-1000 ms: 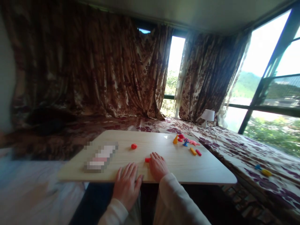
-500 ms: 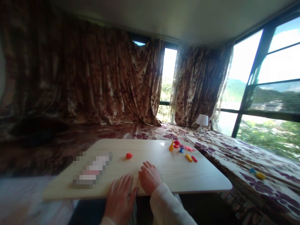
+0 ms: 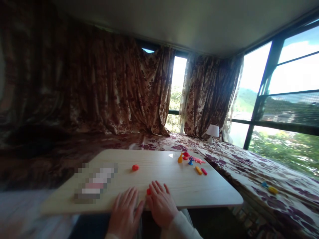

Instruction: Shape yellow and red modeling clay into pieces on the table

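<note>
My left hand [image 3: 125,209] lies palm down at the table's near edge, its fingers stretched out and nothing visible in it. Just to its right, my right hand [image 3: 161,203] rests flat with extended fingers. Part of a small red lump [image 3: 148,191] shows at the left side of the right hand's fingers; how much lies under them is hidden. A second red lump [image 3: 135,167], rough and roundish, sits farther back on the pale wooden table [image 3: 159,166], apart from both hands.
Toward the table's back right stand a yellow cone-shaped piece [image 3: 180,158], a blue toy [image 3: 190,161] and a pink-red figure [image 3: 198,160]. Yellow [image 3: 198,170] and pink [image 3: 204,171] sticks lie nearer. A blurred-out flat item [image 3: 96,182] is at left. A white lamp [image 3: 212,132] stands beyond.
My right hand has shifted slightly nearer and its fingers have straightened from a more curled pose. The red lump beside it has come into sight. The left hand stays almost in place.
</note>
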### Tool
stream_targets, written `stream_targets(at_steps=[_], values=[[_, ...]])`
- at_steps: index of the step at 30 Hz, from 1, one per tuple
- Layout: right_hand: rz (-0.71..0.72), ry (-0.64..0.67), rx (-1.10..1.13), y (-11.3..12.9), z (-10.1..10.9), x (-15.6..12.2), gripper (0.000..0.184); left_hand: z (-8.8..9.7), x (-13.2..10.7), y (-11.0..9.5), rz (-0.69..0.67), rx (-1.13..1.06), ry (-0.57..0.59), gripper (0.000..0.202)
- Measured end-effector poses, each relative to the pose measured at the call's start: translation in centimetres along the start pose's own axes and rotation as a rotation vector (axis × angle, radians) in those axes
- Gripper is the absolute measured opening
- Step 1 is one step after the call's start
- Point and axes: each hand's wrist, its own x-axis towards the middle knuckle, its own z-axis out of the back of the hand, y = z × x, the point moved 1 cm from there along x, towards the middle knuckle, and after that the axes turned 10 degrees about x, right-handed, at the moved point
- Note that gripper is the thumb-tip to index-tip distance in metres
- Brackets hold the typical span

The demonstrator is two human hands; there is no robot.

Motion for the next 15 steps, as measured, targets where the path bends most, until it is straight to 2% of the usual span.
stream_targets(at_steps=[4,7,9,15], values=[[-0.028,-0.001,0.016,0.6,-0.9,5.4,0.042,-0.8,-0.3,0.4,-0.04,-0.018,-0.031,0.047],[-0.013,0.01,0.025,0.6,-1.1,6.4,0.041,-1.0,-0.5,0.4,-0.051,-0.028,-0.043,0.047],[0.002,0.021,0.025,0.3,-0.7,4.9,0.044,-0.8,-0.4,0.3,-0.037,-0.036,-0.035,0.047],[0.061,0.05,0.026,-0.8,0.9,-2.6,0.052,0.5,0.1,-0.1,0.007,-0.057,0.031,0.049]])
